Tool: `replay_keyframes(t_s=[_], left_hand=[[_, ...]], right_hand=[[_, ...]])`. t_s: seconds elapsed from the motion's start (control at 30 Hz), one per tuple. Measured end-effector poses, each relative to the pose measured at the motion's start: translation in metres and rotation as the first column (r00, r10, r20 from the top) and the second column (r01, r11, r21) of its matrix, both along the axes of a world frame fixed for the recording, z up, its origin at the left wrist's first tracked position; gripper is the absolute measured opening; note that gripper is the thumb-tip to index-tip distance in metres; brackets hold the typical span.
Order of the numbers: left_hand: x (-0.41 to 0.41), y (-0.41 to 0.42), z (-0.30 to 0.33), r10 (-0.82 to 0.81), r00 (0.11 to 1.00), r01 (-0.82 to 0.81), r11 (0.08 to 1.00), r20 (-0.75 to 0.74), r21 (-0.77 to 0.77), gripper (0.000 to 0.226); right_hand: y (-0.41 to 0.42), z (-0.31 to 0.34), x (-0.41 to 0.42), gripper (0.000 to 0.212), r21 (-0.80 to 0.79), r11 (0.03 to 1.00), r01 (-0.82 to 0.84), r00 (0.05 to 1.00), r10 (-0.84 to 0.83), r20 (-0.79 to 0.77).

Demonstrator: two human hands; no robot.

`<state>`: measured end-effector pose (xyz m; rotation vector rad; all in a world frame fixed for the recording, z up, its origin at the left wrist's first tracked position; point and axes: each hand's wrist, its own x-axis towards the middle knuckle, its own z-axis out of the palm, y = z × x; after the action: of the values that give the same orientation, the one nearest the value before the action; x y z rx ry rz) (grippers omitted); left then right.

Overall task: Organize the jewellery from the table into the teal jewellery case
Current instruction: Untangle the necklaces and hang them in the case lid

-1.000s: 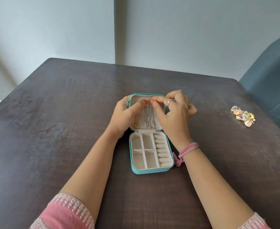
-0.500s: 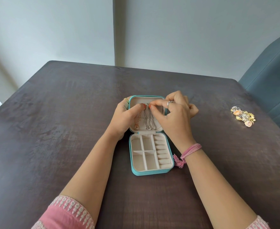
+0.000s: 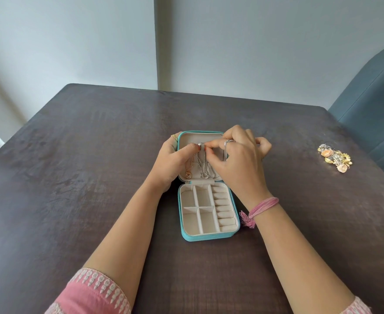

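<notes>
The teal jewellery case (image 3: 206, 237) lies open in the middle of the table, its cream tray of compartments and ring rolls bare. Inside the raised lid hang silver chains (image 3: 204, 167) and a rose-gold pendant necklace (image 3: 188, 169). My left hand (image 3: 169, 163) grips the lid's left edge, its thumb on the small snap strap at the top of the chains. My right hand (image 3: 238, 160) pinches that same strap from the right with thumb and forefinger. A pile of gold, silver and pink jewellery (image 3: 334, 157) lies on the table far right.
The dark wooden table (image 3: 84, 177) stretches wide on both sides of the case. A blue-grey upholstered chair (image 3: 376, 109) stands at the table's right edge, just behind the jewellery pile. A pale wall rises behind the table's far edge.
Both hands have stayed at the top of the lid, fingertips closing tighter on the strap over the silver chains. The case and jewellery pile have not moved.
</notes>
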<state>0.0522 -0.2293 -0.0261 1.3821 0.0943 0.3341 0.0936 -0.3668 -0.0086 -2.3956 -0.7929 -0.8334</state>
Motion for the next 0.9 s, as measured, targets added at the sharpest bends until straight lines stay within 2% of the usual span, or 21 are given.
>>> replay_keyframes(t_s=[0.27,0.4,0.47,0.57,0.67,0.77,0.9], left_hand=[[0.001,0.005,-0.005,-0.054,0.998,0.054,0.998,-0.013,-0.011,0.017],[0.001,0.006,-0.004,-0.111,0.994,0.111,0.993,-0.015,-0.037,0.021],[0.001,0.008,-0.005,-0.133,0.991,0.132,0.99,-0.021,-0.052,0.024],[0.001,0.01,-0.007,-0.147,0.988,0.145,0.987,-0.036,-0.066,0.033],[0.001,0.011,-0.008,-0.167,0.985,0.164,0.983,-0.035,-0.083,0.042],[0.001,0.013,-0.008,-0.189,0.981,0.185,0.978,-0.042,-0.095,0.051],[0.002,0.012,-0.007,-0.169,0.983,0.157,0.977,-0.075,-0.144,0.052]], right_hand=[[-0.007,0.007,0.003,0.007,-0.018,0.999,-0.045,0.979,0.04,-0.199],[-0.019,0.02,0.003,0.008,0.064,0.99,-0.126,0.928,0.14,-0.346],[-0.024,0.025,0.003,0.008,-0.015,0.991,-0.135,0.917,0.119,-0.38],[-0.029,0.029,0.003,0.016,-0.249,0.959,-0.134,0.927,0.032,-0.373],[-0.029,0.029,-0.001,0.02,-0.369,0.919,-0.139,0.934,-0.002,-0.357],[-0.025,0.027,-0.006,0.022,-0.437,0.885,-0.161,0.936,-0.005,-0.353],[-0.025,0.032,-0.009,0.023,-0.436,0.87,-0.23,0.9,0.019,-0.436]])
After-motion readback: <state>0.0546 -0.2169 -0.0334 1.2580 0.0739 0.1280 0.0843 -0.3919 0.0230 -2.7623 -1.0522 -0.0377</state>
